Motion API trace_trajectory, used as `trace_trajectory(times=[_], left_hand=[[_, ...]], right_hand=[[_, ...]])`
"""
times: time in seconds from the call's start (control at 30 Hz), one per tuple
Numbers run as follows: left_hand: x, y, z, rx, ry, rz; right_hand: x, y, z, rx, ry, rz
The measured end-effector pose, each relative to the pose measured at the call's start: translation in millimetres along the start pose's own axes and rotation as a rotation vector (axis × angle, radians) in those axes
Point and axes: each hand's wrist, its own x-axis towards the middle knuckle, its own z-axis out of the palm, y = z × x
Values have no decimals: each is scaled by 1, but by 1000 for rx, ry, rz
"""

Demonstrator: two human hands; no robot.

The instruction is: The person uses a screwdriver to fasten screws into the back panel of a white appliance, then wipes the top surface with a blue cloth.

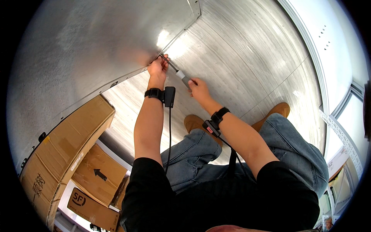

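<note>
My right hand [199, 90] is closed round the grey handle of a screwdriver [184, 79]. Its long thin shaft slants up and left to the lower edge of a large grey metal panel [89, 50]. At that edge, my left hand [157, 69] has its fingers bent together around the screwdriver's tip. What lies between those fingers is too small and hidden to make out. The tip's contact point is covered by the fingertips.
Light wood-look floor [243, 50] spreads below the hands. Brown cardboard boxes [92, 170] stack at the lower left. A white curved-looking panel [328, 46] and a perforated white rack post [344, 135] stand at the right. Cables [169, 135] run from both wrist devices.
</note>
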Motion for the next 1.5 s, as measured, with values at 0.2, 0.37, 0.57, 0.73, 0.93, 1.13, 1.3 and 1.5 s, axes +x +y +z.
trace_trajectory(times=[0.2,0.37,0.57,0.73,0.93,1.13,1.3,1.5], left_hand=[[-6,2,5,19,11,14],[-8,2,7,19,21,8],[-5,2,7,39,13,-9],[-6,2,8,23,19,-25],[-6,2,10,0,38,-30],[-11,4,16,1,62,-25],[-7,2,14,-4,38,-24],[-3,0,11,-7,31,-27]], right_hand=[[-10,-10,5,-5,41,15],[-7,-7,0,221,-24,93],[-13,-9,2,86,40,24],[-10,-6,-5,161,-27,126],[-18,-15,-5,159,5,135],[-15,-15,-4,91,25,103],[-13,-11,-9,236,-63,203],[-17,-16,0,124,80,183]])
